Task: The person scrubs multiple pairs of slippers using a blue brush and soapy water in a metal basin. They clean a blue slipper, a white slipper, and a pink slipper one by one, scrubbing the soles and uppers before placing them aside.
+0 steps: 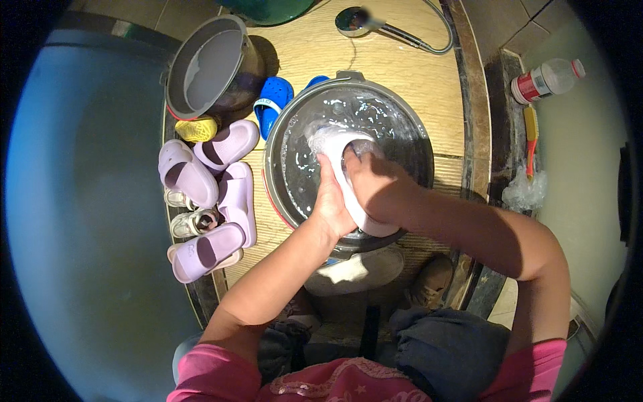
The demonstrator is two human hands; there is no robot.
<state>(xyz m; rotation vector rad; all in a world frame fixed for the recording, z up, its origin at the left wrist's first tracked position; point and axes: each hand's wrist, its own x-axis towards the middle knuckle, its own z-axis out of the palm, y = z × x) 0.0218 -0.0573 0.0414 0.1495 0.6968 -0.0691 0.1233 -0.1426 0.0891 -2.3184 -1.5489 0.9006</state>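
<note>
A white slipper [343,142] is tilted over a grey bucket [428,151] of soapy water, its far end at the water among suds. My left hand [332,203] grips its left side from below, thumb up along the edge. My right hand [379,186] reaches into its opening; the fingertips are partly hidden inside, and I cannot tell whether they hold anything. Just beyond the bucket's left rim stands a blue clog [277,95], and part of another blue shoe [317,81] shows behind the rim.
Several lilac slides [236,201], a yellow shoe [197,130] and small pale sandals [187,224] lie at left. Behind them stands a second bucket [244,60]. A shower head [352,21] lies at the back. On the right ledge are a plastic bottle [550,80], a brush [531,135] and a crumpled plastic bag [525,191].
</note>
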